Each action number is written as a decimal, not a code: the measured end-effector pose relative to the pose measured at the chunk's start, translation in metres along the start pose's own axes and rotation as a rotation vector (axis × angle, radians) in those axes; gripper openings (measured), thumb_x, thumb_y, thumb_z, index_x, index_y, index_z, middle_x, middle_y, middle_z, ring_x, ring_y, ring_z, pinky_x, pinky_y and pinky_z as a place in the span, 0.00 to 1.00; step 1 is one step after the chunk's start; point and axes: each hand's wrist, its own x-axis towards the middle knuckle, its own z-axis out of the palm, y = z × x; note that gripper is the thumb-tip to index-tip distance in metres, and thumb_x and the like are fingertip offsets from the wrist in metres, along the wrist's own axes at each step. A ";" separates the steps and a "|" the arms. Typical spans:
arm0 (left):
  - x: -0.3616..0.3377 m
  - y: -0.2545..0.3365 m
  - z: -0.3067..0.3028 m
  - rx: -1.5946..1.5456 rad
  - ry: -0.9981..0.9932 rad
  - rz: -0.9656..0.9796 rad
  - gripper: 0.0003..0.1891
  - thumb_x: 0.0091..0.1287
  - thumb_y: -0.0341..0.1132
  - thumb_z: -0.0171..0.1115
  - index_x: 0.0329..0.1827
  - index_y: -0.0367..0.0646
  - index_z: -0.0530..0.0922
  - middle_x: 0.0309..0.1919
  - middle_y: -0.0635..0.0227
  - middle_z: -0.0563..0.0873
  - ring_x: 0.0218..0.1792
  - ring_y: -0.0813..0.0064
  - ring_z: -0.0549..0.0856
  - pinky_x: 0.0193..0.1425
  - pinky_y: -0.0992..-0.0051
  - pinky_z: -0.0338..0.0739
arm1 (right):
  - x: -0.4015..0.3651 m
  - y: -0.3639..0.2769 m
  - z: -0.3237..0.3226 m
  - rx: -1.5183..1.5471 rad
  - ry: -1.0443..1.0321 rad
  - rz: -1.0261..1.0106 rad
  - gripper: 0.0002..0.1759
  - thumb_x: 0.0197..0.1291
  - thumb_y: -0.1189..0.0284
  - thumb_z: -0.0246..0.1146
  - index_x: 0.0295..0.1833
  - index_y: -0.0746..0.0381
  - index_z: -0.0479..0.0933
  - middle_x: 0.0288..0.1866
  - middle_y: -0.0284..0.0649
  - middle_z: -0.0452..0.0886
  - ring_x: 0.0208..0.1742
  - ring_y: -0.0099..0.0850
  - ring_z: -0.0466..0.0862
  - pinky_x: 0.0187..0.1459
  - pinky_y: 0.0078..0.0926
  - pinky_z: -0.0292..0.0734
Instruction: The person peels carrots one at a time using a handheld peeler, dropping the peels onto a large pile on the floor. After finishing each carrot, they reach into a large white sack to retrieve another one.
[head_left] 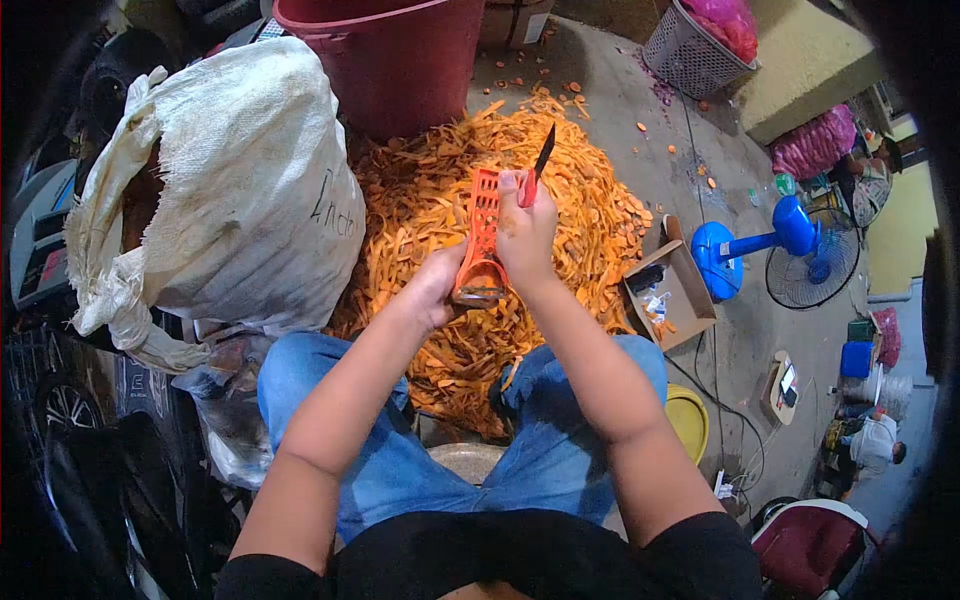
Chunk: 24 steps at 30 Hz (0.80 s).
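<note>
Both my hands are out in front of me over a large heap of orange peelings (590, 190). My left hand (438, 285) is closed on the lower side of an orange plastic peeler (483, 225) with a perforated handle, its wide metal end towards me. In my right hand (527, 235) is a small knife (542, 160) with a red handle and dark blade, pointing up and away. That hand also rests against the peeler's right side. Its fingertips are partly hidden.
A stuffed white woven sack (260, 170) stands left, and a red tub (395, 75) behind the heap. To the right are an open cardboard box (685, 295), a blue fan (770, 240), cables and a yellow-green lid (685, 422). Another person (875, 440) is at far right.
</note>
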 end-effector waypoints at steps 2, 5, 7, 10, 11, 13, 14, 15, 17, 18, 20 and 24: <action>0.002 -0.002 -0.001 -0.041 0.024 -0.023 0.13 0.62 0.40 0.40 0.36 0.40 0.70 0.26 0.64 0.78 0.22 0.71 0.78 0.19 0.72 0.75 | -0.002 -0.004 0.001 0.038 0.006 0.033 0.14 0.57 0.66 0.50 0.27 0.66 0.68 0.15 0.32 0.65 0.19 0.19 0.62 0.22 0.20 0.61; 0.003 0.000 -0.008 0.050 -0.063 -0.020 0.13 0.62 0.39 0.40 0.36 0.40 0.70 0.27 0.63 0.78 0.23 0.72 0.78 0.21 0.72 0.75 | -0.003 -0.012 -0.001 -0.016 -0.035 0.029 0.14 0.57 0.65 0.50 0.27 0.66 0.68 0.15 0.32 0.65 0.19 0.19 0.62 0.21 0.20 0.60; -0.001 0.001 -0.001 0.041 -0.008 -0.007 0.13 0.62 0.39 0.40 0.36 0.40 0.70 0.27 0.63 0.78 0.24 0.73 0.78 0.23 0.72 0.76 | -0.004 -0.008 0.001 -0.001 -0.030 0.027 0.14 0.57 0.66 0.50 0.27 0.65 0.68 0.15 0.33 0.66 0.18 0.20 0.63 0.21 0.21 0.60; 0.007 -0.003 -0.011 0.035 -0.008 0.019 0.13 0.62 0.40 0.41 0.37 0.39 0.70 0.27 0.63 0.78 0.24 0.73 0.79 0.26 0.72 0.76 | 0.000 0.002 -0.001 -0.107 0.020 -0.001 0.13 0.57 0.66 0.50 0.26 0.65 0.67 0.15 0.34 0.67 0.18 0.24 0.64 0.22 0.23 0.61; 0.010 -0.005 -0.015 0.039 -0.066 0.033 0.14 0.63 0.40 0.41 0.37 0.39 0.70 0.27 0.63 0.78 0.24 0.73 0.79 0.28 0.72 0.76 | 0.005 0.007 -0.005 -0.231 0.066 -0.029 0.13 0.57 0.66 0.50 0.26 0.65 0.67 0.15 0.35 0.68 0.18 0.26 0.64 0.22 0.25 0.62; -0.005 -0.010 -0.008 0.107 -0.047 0.018 0.14 0.63 0.41 0.41 0.39 0.38 0.69 0.27 0.63 0.78 0.25 0.73 0.79 0.28 0.73 0.76 | 0.034 0.024 -0.025 -0.364 0.295 -0.180 0.13 0.56 0.67 0.49 0.25 0.65 0.67 0.16 0.36 0.70 0.17 0.29 0.66 0.23 0.27 0.63; -0.012 -0.010 -0.004 0.174 -0.025 0.000 0.15 0.63 0.42 0.42 0.40 0.38 0.69 0.27 0.63 0.78 0.25 0.73 0.79 0.28 0.74 0.76 | 0.053 0.039 -0.042 -0.338 0.389 -0.147 0.13 0.57 0.67 0.49 0.26 0.66 0.67 0.17 0.36 0.70 0.18 0.28 0.67 0.24 0.27 0.63; -0.015 -0.008 -0.002 0.175 -0.024 -0.003 0.15 0.63 0.42 0.42 0.40 0.38 0.69 0.27 0.63 0.78 0.25 0.73 0.79 0.28 0.74 0.76 | 0.064 0.048 -0.057 -0.314 0.482 -0.111 0.13 0.57 0.67 0.49 0.26 0.66 0.67 0.18 0.36 0.70 0.19 0.28 0.68 0.24 0.26 0.64; -0.020 -0.005 0.000 0.298 -0.121 -0.025 0.16 0.62 0.43 0.42 0.42 0.37 0.67 0.29 0.62 0.77 0.27 0.72 0.79 0.28 0.73 0.76 | 0.069 0.033 -0.072 -0.230 0.499 0.030 0.13 0.57 0.66 0.49 0.27 0.65 0.68 0.19 0.35 0.71 0.20 0.26 0.69 0.24 0.25 0.64; -0.018 -0.003 -0.001 0.302 -0.126 -0.026 0.16 0.62 0.43 0.42 0.42 0.37 0.67 0.29 0.62 0.77 0.27 0.72 0.79 0.28 0.73 0.76 | 0.070 0.026 -0.075 -0.144 0.514 0.165 0.13 0.57 0.66 0.48 0.28 0.65 0.68 0.19 0.35 0.71 0.21 0.25 0.69 0.24 0.24 0.64; -0.009 -0.003 -0.005 0.138 -0.073 -0.069 0.17 0.63 0.44 0.41 0.42 0.38 0.67 0.29 0.61 0.77 0.27 0.72 0.79 0.27 0.73 0.75 | 0.062 0.022 -0.064 -0.195 0.450 0.037 0.13 0.58 0.66 0.48 0.28 0.65 0.68 0.19 0.34 0.70 0.20 0.24 0.68 0.24 0.23 0.63; 0.003 0.000 -0.011 -0.053 -0.050 -0.058 0.17 0.63 0.45 0.40 0.41 0.39 0.68 0.29 0.62 0.78 0.25 0.71 0.79 0.26 0.72 0.76 | 0.012 -0.006 -0.009 -0.164 0.122 -0.131 0.14 0.57 0.66 0.49 0.27 0.65 0.67 0.16 0.33 0.67 0.17 0.24 0.63 0.20 0.23 0.60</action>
